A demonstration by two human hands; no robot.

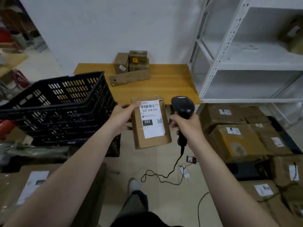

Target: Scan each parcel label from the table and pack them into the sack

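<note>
Both hands are up in front of me: my left hand [122,117] grips a flat cardboard parcel [150,122] by its left edge, thumb over the top corner, white label [152,119] facing me. My right hand [186,124] is closed round the handle of a black barcode scanner [183,106], just right of the parcel. Beyond them, more boxes [131,66] sit at the desk's [172,82] far edge.

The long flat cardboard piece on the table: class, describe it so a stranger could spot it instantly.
Find the wooden table against the white wall. Three small boxes are stacked at its back edge; the flat cardboard piece lies just in front of them. Unlike those boxes, it is long, thin and has a round hole near its left end.
</note>
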